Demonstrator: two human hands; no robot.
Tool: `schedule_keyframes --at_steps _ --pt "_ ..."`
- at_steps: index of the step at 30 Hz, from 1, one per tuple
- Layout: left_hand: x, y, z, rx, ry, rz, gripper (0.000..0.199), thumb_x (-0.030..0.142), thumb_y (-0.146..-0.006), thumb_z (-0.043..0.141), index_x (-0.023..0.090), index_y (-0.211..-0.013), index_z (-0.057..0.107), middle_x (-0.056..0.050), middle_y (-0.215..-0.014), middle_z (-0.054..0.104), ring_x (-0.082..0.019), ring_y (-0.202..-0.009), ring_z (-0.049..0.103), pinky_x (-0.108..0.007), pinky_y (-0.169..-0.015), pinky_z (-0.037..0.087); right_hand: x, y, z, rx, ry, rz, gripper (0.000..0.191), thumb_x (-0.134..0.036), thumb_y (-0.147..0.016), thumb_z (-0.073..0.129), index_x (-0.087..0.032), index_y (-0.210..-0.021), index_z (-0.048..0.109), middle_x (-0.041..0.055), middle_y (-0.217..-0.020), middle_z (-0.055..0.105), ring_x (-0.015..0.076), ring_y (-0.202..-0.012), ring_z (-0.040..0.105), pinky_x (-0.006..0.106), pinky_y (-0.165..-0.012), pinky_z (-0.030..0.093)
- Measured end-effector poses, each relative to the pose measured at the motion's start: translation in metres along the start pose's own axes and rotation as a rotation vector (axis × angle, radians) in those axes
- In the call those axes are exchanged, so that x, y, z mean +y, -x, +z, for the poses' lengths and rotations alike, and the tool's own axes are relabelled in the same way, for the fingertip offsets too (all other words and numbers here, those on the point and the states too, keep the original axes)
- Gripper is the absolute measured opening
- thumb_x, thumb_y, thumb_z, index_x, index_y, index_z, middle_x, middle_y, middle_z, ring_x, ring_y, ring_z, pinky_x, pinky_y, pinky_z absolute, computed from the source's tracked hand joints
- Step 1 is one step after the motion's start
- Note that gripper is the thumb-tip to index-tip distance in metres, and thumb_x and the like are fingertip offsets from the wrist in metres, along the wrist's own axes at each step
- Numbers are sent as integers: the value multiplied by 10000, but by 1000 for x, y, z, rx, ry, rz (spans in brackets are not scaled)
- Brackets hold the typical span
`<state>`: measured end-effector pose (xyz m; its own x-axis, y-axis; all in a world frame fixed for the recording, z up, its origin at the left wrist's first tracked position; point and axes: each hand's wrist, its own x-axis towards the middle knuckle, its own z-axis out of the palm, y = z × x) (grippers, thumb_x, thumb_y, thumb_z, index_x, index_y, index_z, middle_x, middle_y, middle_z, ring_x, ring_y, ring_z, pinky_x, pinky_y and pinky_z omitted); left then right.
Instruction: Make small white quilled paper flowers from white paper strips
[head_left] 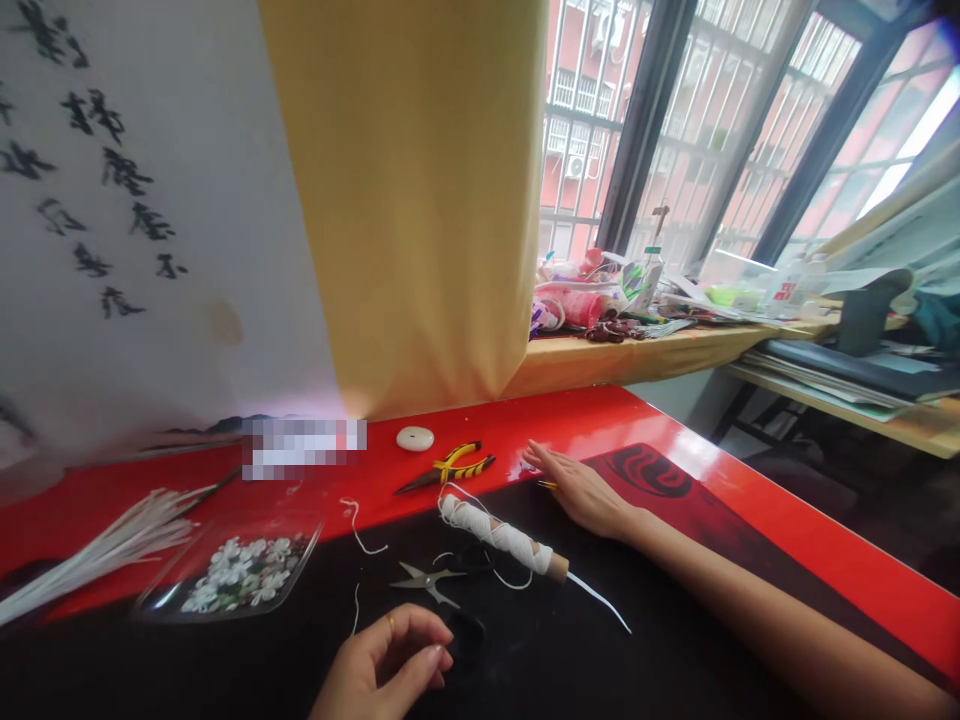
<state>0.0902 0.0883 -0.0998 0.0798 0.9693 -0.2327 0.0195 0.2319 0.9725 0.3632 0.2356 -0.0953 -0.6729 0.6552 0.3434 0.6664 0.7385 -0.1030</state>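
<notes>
My left hand (386,660) is at the lower middle, its fingers curled and the thumb close to the fingertips; whatever may be between them is hidden. Just beyond it lie open scissors (429,581) with dark handles. A cardboard tube wound with white string (499,535) rests between my two hands, a loose white end trailing to the right. My right hand (589,492) lies low over the table, fingers stretched out. A small yellow bit (548,485) shows beside its fingers. Behind the tube are yellow-and-black pliers (450,467).
A clear tray (307,560) of white flower-shaped pieces stands at left, near a bundle of white strands (112,540). A white oval object (415,438) sits at the back of the red table (600,410). String scraps (364,535) lie nearby. Cluttered sill (637,365) behind.
</notes>
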Motion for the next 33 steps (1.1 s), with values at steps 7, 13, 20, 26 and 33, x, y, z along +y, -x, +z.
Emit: schedule_keyframes --at_steps 7,13,20,26,33 --pt "7 5 4 17 -2 27 91 243 -615 611 161 -651 627 -18 -605 642 -172 -616 593 -278 -614 465 1 -3 -2 -74 -18 -43 626 -57 -789 324 -140 -1353 67 125 -1208 509 186 -1134 446 405 -911 391" --pt "13 10 5 34 -55 59 88 244 -637 583 170 -656 627 -7 -615 630 -162 -623 585 -261 -623 450 2 -13 -10 -130 -23 -83 454 -103 -803 364 -154 -1255 358 127 -1181 528 213 -1102 478 386 -919 384" --pt "10 9 5 11 -12 56 84 237 -623 585 164 -651 619 -15 -611 631 -160 -604 579 -258 -596 454 4 -5 -4 -14 -16 -39 623 -39 -751 323 -178 -1336 159 97 -1216 506 185 -1107 476 391 -888 420" --pt "7 6 5 8 -10 68 92 244 -625 597 162 -657 623 -16 -614 639 -164 -605 584 -267 -607 460 8 -2 0 64 14 -1 624 -44 -767 321 -170 -1341 112 94 -1259 464 200 -1178 390 433 -933 366" --pt "7 7 5 13 -32 46 100 259 -626 588 168 -655 618 -11 -616 635 -165 -617 588 -263 -615 461 4 -5 -1 13 58 -39 645 -34 -750 353 -159 -1331 104 60 -1134 580 187 -1131 439 467 -973 275"
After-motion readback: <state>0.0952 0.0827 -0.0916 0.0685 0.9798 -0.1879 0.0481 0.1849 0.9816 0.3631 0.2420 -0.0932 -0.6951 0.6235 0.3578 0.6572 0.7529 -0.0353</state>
